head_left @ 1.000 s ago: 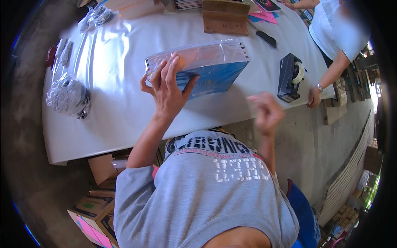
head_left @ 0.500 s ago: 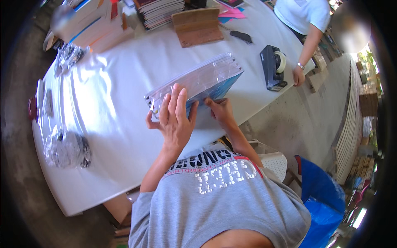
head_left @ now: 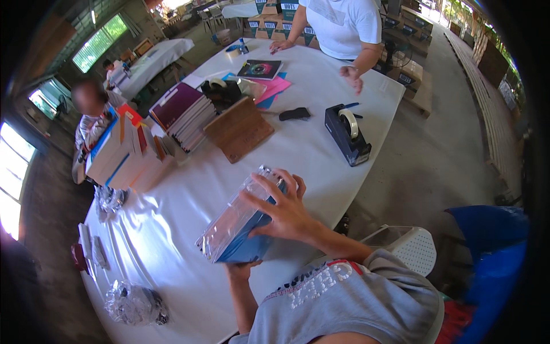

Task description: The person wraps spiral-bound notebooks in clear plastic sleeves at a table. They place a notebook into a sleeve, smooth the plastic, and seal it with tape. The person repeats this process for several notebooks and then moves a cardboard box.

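A stack of thin blue-covered books [head_left: 243, 241] in clear plastic wrap stands tilted over the white table in front of me. My right hand [head_left: 283, 209] is curved over its far right end, with fingers spread across the plastic and the thumb against the blue side. Beneath the near side, my left hand [head_left: 242, 269] holds the stack from below; most of its fingers are hidden behind the books. Whether the stack's lower edge touches the table cannot be told.
Beyond the stack are a black tape dispenser [head_left: 348, 137], a dark handheld tool [head_left: 294, 114] and a brown wooden stand [head_left: 239, 131]. Piled books [head_left: 180, 117] stand at the far left. Crumpled plastic [head_left: 136, 304] lies at the near left. A person in a white shirt [head_left: 344, 26] stands across the table.
My left hand has gone from the wrapped top edge to underneath the stack. My right hand has moved up over its far end. The stack has turned, and my view has swung.
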Tool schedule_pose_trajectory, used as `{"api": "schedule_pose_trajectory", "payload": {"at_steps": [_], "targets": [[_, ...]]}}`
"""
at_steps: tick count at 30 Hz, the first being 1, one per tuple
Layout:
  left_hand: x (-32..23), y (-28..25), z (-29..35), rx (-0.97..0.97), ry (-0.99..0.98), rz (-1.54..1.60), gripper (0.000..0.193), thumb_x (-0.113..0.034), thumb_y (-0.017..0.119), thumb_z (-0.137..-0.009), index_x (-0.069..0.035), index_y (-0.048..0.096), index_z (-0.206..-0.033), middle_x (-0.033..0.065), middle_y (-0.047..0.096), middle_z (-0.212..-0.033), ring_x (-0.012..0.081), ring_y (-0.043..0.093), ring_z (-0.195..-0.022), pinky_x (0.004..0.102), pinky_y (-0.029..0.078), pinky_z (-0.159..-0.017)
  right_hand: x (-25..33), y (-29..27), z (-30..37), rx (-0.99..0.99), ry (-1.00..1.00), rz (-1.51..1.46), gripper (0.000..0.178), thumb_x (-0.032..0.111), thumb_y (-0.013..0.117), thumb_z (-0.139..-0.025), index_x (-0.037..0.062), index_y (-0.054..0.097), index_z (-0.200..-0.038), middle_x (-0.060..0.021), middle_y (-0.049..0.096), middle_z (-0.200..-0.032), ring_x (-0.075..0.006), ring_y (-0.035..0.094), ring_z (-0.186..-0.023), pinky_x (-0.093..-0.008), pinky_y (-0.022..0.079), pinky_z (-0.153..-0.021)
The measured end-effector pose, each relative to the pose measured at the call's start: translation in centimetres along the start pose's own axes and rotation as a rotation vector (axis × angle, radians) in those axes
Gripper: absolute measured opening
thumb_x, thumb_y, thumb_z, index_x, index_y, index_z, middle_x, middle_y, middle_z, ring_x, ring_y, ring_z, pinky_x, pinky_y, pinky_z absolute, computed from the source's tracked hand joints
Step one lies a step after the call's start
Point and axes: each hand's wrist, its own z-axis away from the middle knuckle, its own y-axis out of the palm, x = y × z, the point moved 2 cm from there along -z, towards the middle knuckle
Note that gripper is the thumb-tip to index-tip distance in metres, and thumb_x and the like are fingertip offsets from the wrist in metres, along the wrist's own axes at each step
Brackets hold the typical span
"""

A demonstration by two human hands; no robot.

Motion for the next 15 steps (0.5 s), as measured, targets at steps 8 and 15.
{"api": "schedule_pose_trajectory", "payload": {"at_steps": [8, 15], "targets": [[0.2, 7.4, 2.4, -0.148, 0.399, -0.152, 0.061, -0.047, 0.05, -0.08, -0.007, 0.043, -0.126, 0.0176, 0.042, -0.13, 0.0361, 0.045, -0.114, 0.0584, 0.038, -0.085, -11.0, 3.8, 0.9, 0.148, 0.943, -2.041, 0.056, 0.052, 0.046, -0.086, 0.0036, 0.054, -0.114, -0.011, 0.042, -0.128, -0.0234, 0.038, -0.121, -0.0387, 0.03, -0.1], [-9.1, 24.3, 1.1, -0.221, 1.336, -0.639, 0.053, -0.042, 0.05, -0.08, -0.005, 0.051, -0.119, 0.0166, 0.034, -0.137, 0.0302, 0.035, -0.125, 0.048, 0.024, -0.101, -19.2, -9.9, -5.2, 0.308, 0.251, -2.055, 0.08, 0.038, 0.056, -0.077, 0.004, 0.021, -0.141, -0.0106, 0.025, -0.144, -0.0204, 0.019, -0.135, -0.0347, 0.015, -0.109]]}}
